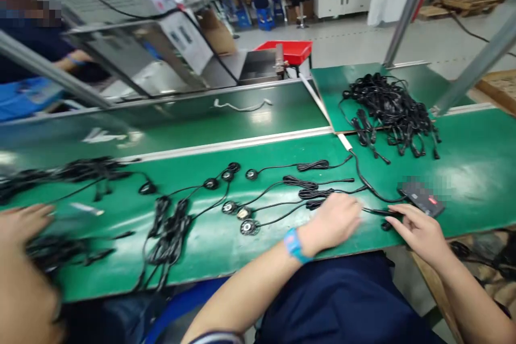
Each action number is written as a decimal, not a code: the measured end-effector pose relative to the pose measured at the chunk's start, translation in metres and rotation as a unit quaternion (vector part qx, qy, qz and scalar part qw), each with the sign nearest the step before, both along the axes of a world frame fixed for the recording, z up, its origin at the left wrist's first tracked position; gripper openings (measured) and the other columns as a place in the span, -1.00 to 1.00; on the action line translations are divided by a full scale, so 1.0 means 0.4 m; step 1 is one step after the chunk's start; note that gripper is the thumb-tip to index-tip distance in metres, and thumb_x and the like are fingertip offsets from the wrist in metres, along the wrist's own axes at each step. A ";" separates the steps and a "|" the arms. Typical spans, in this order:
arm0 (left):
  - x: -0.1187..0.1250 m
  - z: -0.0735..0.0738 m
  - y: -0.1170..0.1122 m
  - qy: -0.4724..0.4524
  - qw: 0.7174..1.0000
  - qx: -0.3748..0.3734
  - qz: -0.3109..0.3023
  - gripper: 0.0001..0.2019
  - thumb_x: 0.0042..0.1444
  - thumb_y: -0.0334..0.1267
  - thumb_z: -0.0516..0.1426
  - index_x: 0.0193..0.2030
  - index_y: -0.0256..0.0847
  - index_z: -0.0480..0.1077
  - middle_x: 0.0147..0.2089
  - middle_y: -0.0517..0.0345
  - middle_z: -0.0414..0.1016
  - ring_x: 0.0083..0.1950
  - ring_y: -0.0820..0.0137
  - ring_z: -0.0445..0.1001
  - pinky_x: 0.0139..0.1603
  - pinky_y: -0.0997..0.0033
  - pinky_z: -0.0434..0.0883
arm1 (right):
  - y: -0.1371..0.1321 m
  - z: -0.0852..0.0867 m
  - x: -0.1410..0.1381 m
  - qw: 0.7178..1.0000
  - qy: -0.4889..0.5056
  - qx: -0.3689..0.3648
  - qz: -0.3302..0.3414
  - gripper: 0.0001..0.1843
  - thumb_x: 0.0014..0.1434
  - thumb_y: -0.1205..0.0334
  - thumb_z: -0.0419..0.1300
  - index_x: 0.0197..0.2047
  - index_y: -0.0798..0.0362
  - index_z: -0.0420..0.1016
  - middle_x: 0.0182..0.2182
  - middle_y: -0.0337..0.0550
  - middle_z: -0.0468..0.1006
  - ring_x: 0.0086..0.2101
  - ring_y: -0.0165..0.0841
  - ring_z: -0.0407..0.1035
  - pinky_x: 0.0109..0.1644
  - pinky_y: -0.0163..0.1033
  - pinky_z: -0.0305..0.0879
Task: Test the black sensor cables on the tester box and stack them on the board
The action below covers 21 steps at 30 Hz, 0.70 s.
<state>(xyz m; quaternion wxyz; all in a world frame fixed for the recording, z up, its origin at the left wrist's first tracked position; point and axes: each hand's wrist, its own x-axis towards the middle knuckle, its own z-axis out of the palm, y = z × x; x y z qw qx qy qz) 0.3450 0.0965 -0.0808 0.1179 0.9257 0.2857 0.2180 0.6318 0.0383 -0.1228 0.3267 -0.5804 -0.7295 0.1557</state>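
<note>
My left hand [337, 219], a blue-green band on its wrist, is curled closed over a black cable and slightly blurred; its fingertips are partly hidden. From there the cable [373, 210] runs right to my right hand [419, 230], whose thumb and fingers pinch it. A small black round part [386, 225] lies just below those fingertips. Beside the right hand rests a dark box [425, 199] with a red label, joined to a thick black lead [365, 180]. Left of my left hand lie several round black parts [248, 227] with coiled cables [308, 181].
A tangled black cable pile [391, 107] sits at the back right. More cable bundles [171, 234] lie to the left, near a co-worker's hand [24, 223]. Behind a white rail [242, 143] is a white cable [242, 107]. Metal posts [411, 11] rise behind the green table [475, 183].
</note>
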 end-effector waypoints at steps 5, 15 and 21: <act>0.144 -0.082 0.063 0.073 0.995 -0.016 -0.063 -0.70 0.43 -0.04 0.06 -0.15 -0.24 0.43 -0.27 0.02 0.54 -0.18 0.23 0.53 -0.14 0.25 0.42 | 0.054 -0.031 0.044 0.999 -0.015 -0.029 0.034 -0.58 0.32 -0.24 0.21 -0.08 -0.11 0.68 -0.23 -0.12 0.63 -0.33 -0.23 0.52 -0.22 -0.15 0.47; 0.056 -0.052 0.009 0.032 0.993 -0.107 -0.029 -0.70 0.41 -0.05 0.08 -0.30 -0.18 0.40 -0.38 0.11 0.45 -0.32 0.32 0.45 -0.28 0.34 0.34 | 0.053 0.006 0.024 0.994 0.076 -0.079 0.028 -0.65 0.40 -0.08 0.18 -0.24 -0.03 0.64 -0.30 -0.12 0.63 -0.29 -0.24 0.52 -0.19 -0.16 0.47; 0.094 -0.051 0.066 -0.001 0.996 -0.006 0.094 -0.79 0.36 -0.11 0.16 -0.09 -0.22 0.41 -0.16 -0.08 0.47 -0.09 0.11 0.42 -0.12 0.13 0.39 | 0.041 0.008 -0.011 0.997 0.073 -0.036 0.002 -0.71 0.42 0.01 0.17 -0.08 0.00 0.65 -0.26 -0.11 0.62 -0.34 -0.32 0.48 -0.20 -0.20 0.46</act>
